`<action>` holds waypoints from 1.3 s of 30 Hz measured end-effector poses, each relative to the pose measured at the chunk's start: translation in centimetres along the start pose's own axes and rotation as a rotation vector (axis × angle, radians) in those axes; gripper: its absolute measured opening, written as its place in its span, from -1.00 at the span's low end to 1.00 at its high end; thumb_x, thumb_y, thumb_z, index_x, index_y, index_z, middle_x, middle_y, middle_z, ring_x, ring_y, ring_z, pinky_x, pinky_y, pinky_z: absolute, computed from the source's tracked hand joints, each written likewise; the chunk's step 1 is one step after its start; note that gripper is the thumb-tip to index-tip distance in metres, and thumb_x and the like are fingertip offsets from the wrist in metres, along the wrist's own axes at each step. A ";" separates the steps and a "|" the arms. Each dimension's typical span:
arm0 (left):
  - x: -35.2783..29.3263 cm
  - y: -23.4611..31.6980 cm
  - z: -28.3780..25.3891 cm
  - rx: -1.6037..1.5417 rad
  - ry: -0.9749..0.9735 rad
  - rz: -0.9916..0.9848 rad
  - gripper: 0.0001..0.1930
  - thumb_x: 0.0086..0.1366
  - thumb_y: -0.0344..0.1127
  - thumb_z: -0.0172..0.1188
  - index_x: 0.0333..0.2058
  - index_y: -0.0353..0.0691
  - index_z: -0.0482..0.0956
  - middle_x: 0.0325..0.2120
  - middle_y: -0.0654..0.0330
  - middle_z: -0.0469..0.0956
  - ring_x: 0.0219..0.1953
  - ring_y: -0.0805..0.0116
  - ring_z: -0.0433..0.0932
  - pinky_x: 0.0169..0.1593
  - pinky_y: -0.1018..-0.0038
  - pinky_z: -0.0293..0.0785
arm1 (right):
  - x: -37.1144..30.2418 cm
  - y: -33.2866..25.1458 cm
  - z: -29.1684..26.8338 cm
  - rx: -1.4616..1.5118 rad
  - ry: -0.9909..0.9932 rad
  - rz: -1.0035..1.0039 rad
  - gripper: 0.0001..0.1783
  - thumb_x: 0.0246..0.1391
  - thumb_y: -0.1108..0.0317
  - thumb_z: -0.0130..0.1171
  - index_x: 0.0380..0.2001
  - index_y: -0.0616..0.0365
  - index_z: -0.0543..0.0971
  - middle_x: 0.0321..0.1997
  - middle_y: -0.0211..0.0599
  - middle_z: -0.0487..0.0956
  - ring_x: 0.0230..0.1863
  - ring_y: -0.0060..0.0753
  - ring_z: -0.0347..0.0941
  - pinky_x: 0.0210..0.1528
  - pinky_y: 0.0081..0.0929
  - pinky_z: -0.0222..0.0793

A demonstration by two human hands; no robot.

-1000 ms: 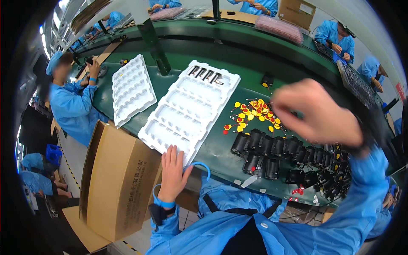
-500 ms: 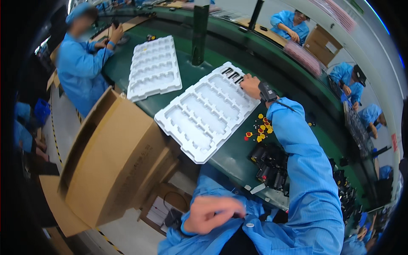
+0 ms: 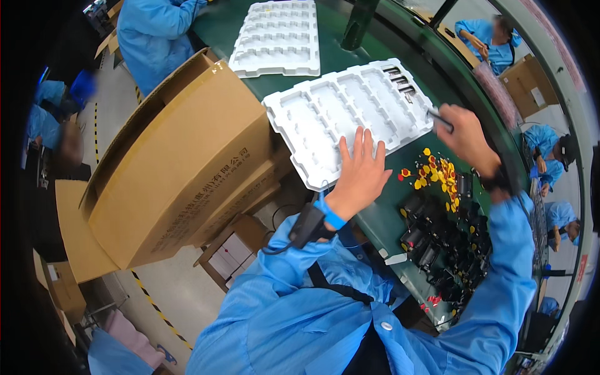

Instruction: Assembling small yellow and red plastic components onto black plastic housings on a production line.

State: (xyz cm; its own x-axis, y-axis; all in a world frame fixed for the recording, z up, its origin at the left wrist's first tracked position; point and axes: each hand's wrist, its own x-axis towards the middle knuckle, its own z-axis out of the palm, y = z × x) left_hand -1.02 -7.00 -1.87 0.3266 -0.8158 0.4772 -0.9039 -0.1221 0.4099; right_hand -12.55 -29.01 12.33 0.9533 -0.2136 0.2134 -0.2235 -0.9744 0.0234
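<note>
A white moulded tray [image 3: 350,109] with rows of recesses lies on the green table in front of me. Several small dark parts with shiny faces [image 3: 400,81] sit in recesses at its far right end. My left hand [image 3: 361,175] lies with fingers spread over the tray's near edge and holds nothing. Just off the tray's right corner, my right hand [image 3: 465,134] is closed on a small dark elongated part [image 3: 441,120], its tip pointing toward the tray. The hand is slightly blurred, and its fingers hide the rest of the part.
Yellow and red small pieces [image 3: 437,172] and a heap of black parts [image 3: 437,244] lie right of the tray. A second white tray [image 3: 278,40] stands beyond. At left is a large open cardboard box [image 3: 181,169]. A green post [image 3: 360,25] rises behind. Co-workers in blue sit around.
My left hand has risen from my lap onto the tray's near edge. My right hand has moved off the tray's far end, now with a dark part in it. The view has shifted.
</note>
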 end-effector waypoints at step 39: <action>-5.0 12.6 -2.9 -1.249 -0.940 0.096 -0.78 0.28 -0.45 0.22 -0.14 -0.35 0.42 -0.42 0.19 0.48 -0.36 0.57 0.44 -0.29 0.52 0.41 | -24.7 -18.7 -5.9 0.146 0.127 0.169 -0.46 -0.15 0.44 0.19 -0.04 0.47 0.40 -0.27 0.00 0.35 -0.25 -0.08 0.38 -0.21 -0.28 0.37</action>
State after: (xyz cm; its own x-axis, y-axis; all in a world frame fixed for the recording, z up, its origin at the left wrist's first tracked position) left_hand -13.24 -2.82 3.17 -0.4305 -0.8974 0.0962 0.0378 0.0886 0.9954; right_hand -33.10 -5.13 12.35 0.8696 -0.3728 0.3239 -0.3372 -0.9274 -0.1622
